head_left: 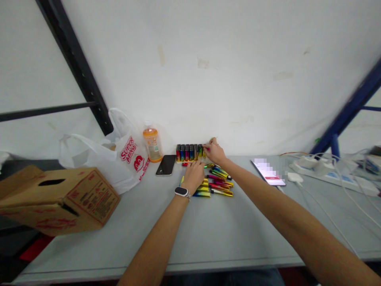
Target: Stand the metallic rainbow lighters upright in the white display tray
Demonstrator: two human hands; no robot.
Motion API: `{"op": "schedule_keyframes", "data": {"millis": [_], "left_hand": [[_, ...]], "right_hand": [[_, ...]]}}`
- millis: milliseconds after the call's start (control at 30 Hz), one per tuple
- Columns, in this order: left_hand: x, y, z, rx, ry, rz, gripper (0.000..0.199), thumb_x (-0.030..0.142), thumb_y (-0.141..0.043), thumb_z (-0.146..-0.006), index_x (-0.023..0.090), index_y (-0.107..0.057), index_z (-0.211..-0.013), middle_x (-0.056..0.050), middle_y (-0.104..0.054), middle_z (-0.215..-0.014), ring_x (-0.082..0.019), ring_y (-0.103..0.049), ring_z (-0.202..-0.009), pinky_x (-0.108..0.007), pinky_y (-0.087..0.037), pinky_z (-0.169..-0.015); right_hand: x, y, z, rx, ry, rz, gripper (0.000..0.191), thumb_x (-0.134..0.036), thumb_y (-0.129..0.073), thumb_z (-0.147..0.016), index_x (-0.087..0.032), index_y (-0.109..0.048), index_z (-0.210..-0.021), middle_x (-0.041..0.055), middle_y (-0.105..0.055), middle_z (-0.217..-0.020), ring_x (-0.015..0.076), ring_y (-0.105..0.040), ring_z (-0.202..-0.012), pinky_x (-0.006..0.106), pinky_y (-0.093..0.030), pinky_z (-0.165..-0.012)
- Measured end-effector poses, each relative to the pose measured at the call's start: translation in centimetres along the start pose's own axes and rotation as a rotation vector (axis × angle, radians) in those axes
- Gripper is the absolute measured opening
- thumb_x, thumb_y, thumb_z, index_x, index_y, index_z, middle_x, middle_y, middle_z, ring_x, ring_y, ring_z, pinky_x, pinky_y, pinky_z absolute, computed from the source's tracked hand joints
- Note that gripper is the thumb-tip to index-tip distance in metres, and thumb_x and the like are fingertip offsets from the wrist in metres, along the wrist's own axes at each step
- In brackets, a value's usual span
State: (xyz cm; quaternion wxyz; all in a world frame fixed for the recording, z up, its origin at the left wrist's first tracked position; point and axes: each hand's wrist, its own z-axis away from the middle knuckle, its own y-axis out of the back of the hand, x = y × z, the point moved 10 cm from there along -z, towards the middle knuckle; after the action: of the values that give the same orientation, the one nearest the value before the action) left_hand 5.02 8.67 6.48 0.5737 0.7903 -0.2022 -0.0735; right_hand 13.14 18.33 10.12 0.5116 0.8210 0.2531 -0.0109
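Note:
Several small shiny cylinders that look like lighters stand upright in a rack (187,152) near the wall. My right hand (214,151) is at the rack's right end, its fingers pinched together on something too small to name. In front of the rack, my left hand (193,174), with a white smart band on its wrist, reaches over loose lighters; its fingertips are near the rack's front edge and what they hold, if anything, is hidden. More loose lighters (220,185) in gold, red, green and blue lie on the table between my arms.
On the left are a cardboard box (89,194), a white plastic bag (127,159), an orange bottle (152,143) and a dark phone (166,165). A lit phone (271,178), power strips (336,176) and white cables are on the right.

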Motion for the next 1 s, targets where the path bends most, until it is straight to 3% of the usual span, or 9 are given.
{"op": "schedule_keyframes", "data": {"millis": [167,267,433,567,700,833,900,1000], "left_hand": [[-0.7,-0.7,-0.2,-0.016,0.017,0.071,0.029,0.008,-0.051,-0.087,0.014,-0.068,-0.109,-0.015,-0.067,-0.114,-0.027,-0.06,-0.114,-0.039,-0.043,-0.103],[-1.6,-1.0,-0.4,0.026,0.013,0.227,0.023,0.008,-0.057,-0.084,0.014,-0.069,-0.104,-0.013,-0.068,-0.108,-0.026,-0.061,-0.11,-0.038,-0.045,-0.102],[-3.5,0.7,-0.1,0.241,0.086,0.536,0.007,0.022,-0.066,-0.084,0.015,-0.067,-0.087,-0.006,-0.065,-0.087,-0.02,-0.062,-0.085,-0.035,-0.049,-0.085],[-4.5,1.8,0.6,0.413,0.217,0.922,0.025,0.039,-0.07,-0.081,0.015,-0.065,-0.08,0.0,-0.06,-0.07,-0.014,-0.055,-0.065,-0.027,-0.046,-0.066],[-4.0,1.4,1.0,0.495,0.29,1.277,0.036,0.049,-0.071,-0.078,0.015,-0.065,-0.084,-0.001,-0.064,-0.075,-0.013,-0.058,-0.068,-0.025,-0.046,-0.067],[-2.3,1.2,1.2,0.509,0.245,1.513,0.04,0.056,-0.065,-0.084,0.018,-0.058,-0.092,-0.001,-0.067,-0.082,-0.011,-0.063,-0.072,-0.025,-0.05,-0.072],[-1.5,1.1,1.3,0.477,0.223,1.609,0.039,0.058,-0.06,-0.088,0.021,-0.052,-0.096,0.004,-0.061,-0.072,-0.009,-0.059,-0.058,-0.022,-0.05,-0.062],[-1.0,0.8,1.6,0.421,0.261,1.69,0.04,0.061,-0.057,-0.088,0.023,-0.047,-0.095,0.011,-0.044,-0.058,-0.004,-0.039,-0.037,-0.015,-0.033,-0.04]], "right_hand": [[-0.4,-0.2,1.6,-0.022,0.032,0.02,0.047,-0.033,-0.046,-0.098,-0.023,-0.054,-0.143,0.0146,-0.049,-0.12,0.0248,-0.062,-0.1,0.037,-0.047,-0.094],[0.1,1.0,2.5,0.079,0.032,-0.125,0.051,-0.033,-0.048,-0.096,-0.018,-0.049,-0.145,0.0143,-0.049,-0.118,0.0246,-0.061,-0.099,0.038,-0.046,-0.097],[1.2,3.8,5.5,0.27,0.0,-0.429,0.029,-0.036,-0.051,-0.093,-0.018,-0.07,-0.104,0.0069,-0.055,-0.095,0.0192,-0.058,-0.082,0.034,-0.049,-0.083],[2.1,5.2,8.5,0.349,-0.109,-0.603,0.03,-0.039,-0.05,-0.092,-0.018,-0.068,-0.081,0.0037,-0.059,-0.08,0.0169,-0.054,-0.071,0.031,-0.044,-0.069],[2.4,5.3,10.6,0.343,-0.202,-0.735,0.032,-0.042,-0.051,-0.09,-0.017,-0.069,-0.083,0.0041,-0.066,-0.079,0.0175,-0.056,-0.072,0.03,-0.042,-0.067],[2.2,5.4,11.6,0.342,-0.214,-0.783,0.033,-0.045,-0.052,-0.09,-0.017,-0.069,-0.085,0.0031,-0.067,-0.076,0.0173,-0.056,-0.07,0.03,-0.043,-0.069],[2.0,5.2,11.7,0.33,-0.21,-0.803,0.033,-0.045,-0.052,-0.09,-0.017,-0.069,-0.084,0.0026,-0.066,-0.075,0.0171,-0.056,-0.069,0.03,-0.044,-0.069],[1.6,4.7,11.7,0.288,-0.203,-0.829,0.034,-0.046,-0.052,-0.089,-0.017,-0.068,-0.084,0.0016,-0.064,-0.071,0.0169,-0.055,-0.067,0.029,-0.044,-0.067]]}}
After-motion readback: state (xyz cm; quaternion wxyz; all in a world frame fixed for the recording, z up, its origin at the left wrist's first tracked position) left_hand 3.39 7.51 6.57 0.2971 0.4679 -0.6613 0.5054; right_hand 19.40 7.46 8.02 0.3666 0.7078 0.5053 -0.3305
